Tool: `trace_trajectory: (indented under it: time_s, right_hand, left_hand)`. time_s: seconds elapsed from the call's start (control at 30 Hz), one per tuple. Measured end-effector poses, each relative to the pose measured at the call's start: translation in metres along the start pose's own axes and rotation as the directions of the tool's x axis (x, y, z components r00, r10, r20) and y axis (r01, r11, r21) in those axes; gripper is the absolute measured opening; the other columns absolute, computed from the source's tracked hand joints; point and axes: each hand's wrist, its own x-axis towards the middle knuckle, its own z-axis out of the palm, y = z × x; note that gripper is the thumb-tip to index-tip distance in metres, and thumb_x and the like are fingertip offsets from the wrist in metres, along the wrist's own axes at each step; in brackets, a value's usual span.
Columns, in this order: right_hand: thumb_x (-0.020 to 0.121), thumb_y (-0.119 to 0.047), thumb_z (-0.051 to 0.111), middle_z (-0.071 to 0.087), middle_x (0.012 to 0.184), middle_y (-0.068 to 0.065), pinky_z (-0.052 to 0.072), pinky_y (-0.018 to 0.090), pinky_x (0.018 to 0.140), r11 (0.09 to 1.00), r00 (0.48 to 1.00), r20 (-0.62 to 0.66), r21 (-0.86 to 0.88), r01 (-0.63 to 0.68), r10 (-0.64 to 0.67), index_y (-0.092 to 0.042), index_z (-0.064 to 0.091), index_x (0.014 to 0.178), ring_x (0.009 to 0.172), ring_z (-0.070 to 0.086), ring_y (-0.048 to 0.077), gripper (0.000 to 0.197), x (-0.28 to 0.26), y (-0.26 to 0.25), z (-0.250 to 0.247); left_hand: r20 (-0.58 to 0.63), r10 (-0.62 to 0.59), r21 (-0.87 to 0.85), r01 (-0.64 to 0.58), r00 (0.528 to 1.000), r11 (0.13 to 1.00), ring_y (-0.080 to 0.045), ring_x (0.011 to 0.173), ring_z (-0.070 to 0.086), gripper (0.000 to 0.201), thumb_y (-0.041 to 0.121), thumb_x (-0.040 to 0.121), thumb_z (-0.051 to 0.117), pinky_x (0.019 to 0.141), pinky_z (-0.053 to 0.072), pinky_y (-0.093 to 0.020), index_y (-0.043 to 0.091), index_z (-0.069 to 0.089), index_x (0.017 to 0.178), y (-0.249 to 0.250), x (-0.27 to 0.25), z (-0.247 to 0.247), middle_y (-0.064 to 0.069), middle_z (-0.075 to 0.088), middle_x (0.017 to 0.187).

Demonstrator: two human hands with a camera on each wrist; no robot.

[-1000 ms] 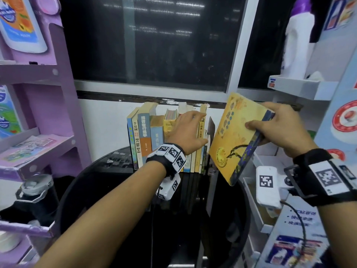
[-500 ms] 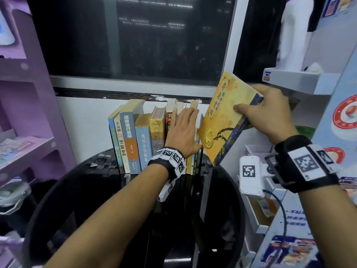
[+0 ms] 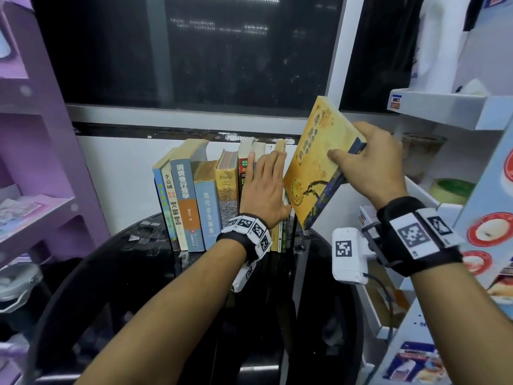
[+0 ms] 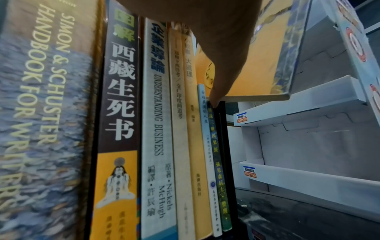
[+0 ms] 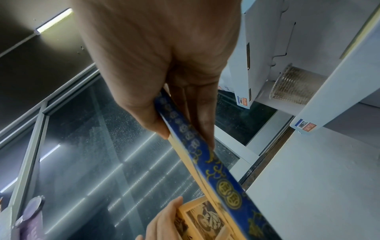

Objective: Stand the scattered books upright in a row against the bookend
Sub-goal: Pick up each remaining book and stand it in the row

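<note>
Row of books [image 3: 211, 201] stands upright on the black round counter [image 3: 133, 276], spines facing out, backed against the white wall under a dark window [image 3: 194, 48]. Left hand [image 3: 265, 190] lies flat against the spines at the right part of the row, fingers [image 3: 273, 162] straight and together, pointing up; thumb down near the row's right end. In the left wrist view the thumb tip touches the top of the thin green book [image 4: 219, 164] at the row's right end, just beside a dark upright plate, apparently the bookend [image 4: 227, 146]; its base is hidden. Right hand [image 3: 372, 165] grips a yellow book [image 3: 313, 168] by its blue spine edge, thumb on the front cover and the other fingers behind it. The book is held in the air, tilted with its top leaning right, lower corner just above the right end of the row and near the left hand's thumb. Right wrist view: blue patterned spine [image 5: 197, 151] pinched between thumb and fingers [image 5: 201, 116]; the tops of the row's books and the left hand's fingertips show at the bottom edge. White cardboard shelves [image 3: 444, 107] stand to the right of the counter, a purple rack [image 3: 41, 151] to the left. Both wrists wear black bands with printed marker tiles.
</note>
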Motion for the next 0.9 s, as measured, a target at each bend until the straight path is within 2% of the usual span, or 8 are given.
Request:
trace_trajectory:
  time_s: [0.1, 0.23, 0.3, 0.4, 0.57, 0.73, 0.8, 0.9]
  right_hand:
    - [0.085, -0.013, 0.068, 0.070, 0.106, 0.007, 0.061, 0.040, 0.068, 1.000, 1.000, -0.017, -0.008, -0.012, 0.012, -0.014, 0.063, 0.116, 0.085, 0.068, 0.023, 0.032, 0.002, 0.003, 0.006]
    - [0.084, -0.012, 0.065, 0.069, 0.099, 0.004, 0.053, 0.026, 0.069, 0.999, 0.998, -0.062, -0.046, -0.017, 0.014, -0.013, 0.064, 0.114, 0.081, 0.064, 0.018, 0.029, 0.004, 0.006, 0.017]
    - [0.084, -0.011, 0.063, 0.069, 0.097, 0.004, 0.051, 0.025, 0.070, 0.998, 0.996, -0.082, -0.055, -0.030, 0.025, -0.012, 0.064, 0.112, 0.080, 0.061, 0.018, 0.027, 0.004, 0.007, 0.023]
    - [0.086, -0.012, 0.061, 0.069, 0.099, 0.006, 0.052, 0.028, 0.073, 0.996, 0.994, -0.103, -0.074, -0.043, 0.036, -0.012, 0.063, 0.110, 0.080, 0.059, 0.018, 0.024, 0.003, 0.008, 0.033]
    - [0.087, -0.017, 0.058, 0.069, 0.097, 0.010, 0.052, 0.032, 0.077, 0.991, 0.984, -0.167, -0.108, -0.077, 0.058, -0.014, 0.061, 0.111, 0.087, 0.060, 0.026, 0.025, 0.004, 0.011, 0.047]
    - [0.087, -0.017, 0.057, 0.068, 0.099, 0.010, 0.055, 0.044, 0.083, 0.986, 0.989, -0.143, -0.157, -0.056, 0.033, -0.015, 0.059, 0.114, 0.093, 0.061, 0.031, 0.028, 0.008, 0.010, 0.059]
    - [0.087, -0.017, 0.058, 0.069, 0.099, 0.010, 0.056, 0.044, 0.082, 0.985, 0.991, -0.126, -0.162, -0.057, 0.036, -0.015, 0.060, 0.113, 0.091, 0.062, 0.030, 0.026, 0.009, 0.011, 0.063]
    - [0.088, -0.016, 0.058, 0.068, 0.101, 0.011, 0.052, 0.035, 0.080, 0.982, 0.995, -0.081, -0.175, -0.066, 0.052, -0.013, 0.059, 0.114, 0.090, 0.061, 0.029, 0.026, 0.010, 0.016, 0.067]
  left_hand:
    - [0.005, 0.003, 0.010, -0.003, 1.000, 1.000, -0.026, 0.132, 0.033, 0.101, 0.066, 0.068, 0.058, 0.120, 0.003, -0.050, 0.006, 0.029, 0.143, -0.002, 0.000, 0.000, -0.008, 0.040, 0.140]
    - [0.021, 0.002, 0.031, -0.003, 1.000, 1.000, -0.027, 0.133, 0.033, 0.101, 0.065, 0.067, 0.057, 0.120, 0.004, -0.050, 0.006, 0.029, 0.144, -0.003, -0.001, -0.002, -0.009, 0.039, 0.142]
    - [0.026, 0.007, 0.043, -0.009, 1.000, 0.999, -0.027, 0.135, 0.033, 0.102, 0.065, 0.068, 0.057, 0.120, 0.004, -0.050, 0.006, 0.028, 0.145, -0.004, -0.001, -0.002, -0.009, 0.038, 0.143]
    - [0.035, 0.012, 0.055, -0.014, 0.999, 0.998, -0.027, 0.136, 0.031, 0.104, 0.066, 0.068, 0.058, 0.120, 0.003, -0.050, 0.006, 0.026, 0.147, -0.006, -0.002, -0.001, -0.009, 0.037, 0.145]
    - [0.032, 0.022, 0.072, -0.024, 0.999, 0.997, -0.027, 0.136, 0.031, 0.105, 0.066, 0.067, 0.060, 0.120, 0.002, -0.050, 0.007, 0.025, 0.146, -0.006, -0.002, -0.002, -0.009, 0.036, 0.144]
    - [0.050, 0.025, 0.060, -0.028, 0.998, 0.998, -0.027, 0.136, 0.030, 0.107, 0.064, 0.065, 0.061, 0.120, 0.002, -0.050, 0.007, 0.024, 0.147, -0.007, -0.003, -0.002, -0.009, 0.036, 0.144]
    - [0.047, 0.027, 0.051, -0.029, 0.999, 0.998, -0.027, 0.135, 0.031, 0.105, 0.062, 0.065, 0.062, 0.120, 0.002, -0.049, 0.006, 0.025, 0.146, -0.007, -0.003, -0.003, -0.009, 0.036, 0.143]
    - [0.052, 0.033, 0.044, -0.035, 0.998, 0.998, -0.027, 0.136, 0.030, 0.107, 0.060, 0.063, 0.064, 0.120, 0.001, -0.049, 0.007, 0.025, 0.146, -0.007, -0.003, -0.004, -0.009, 0.036, 0.143]
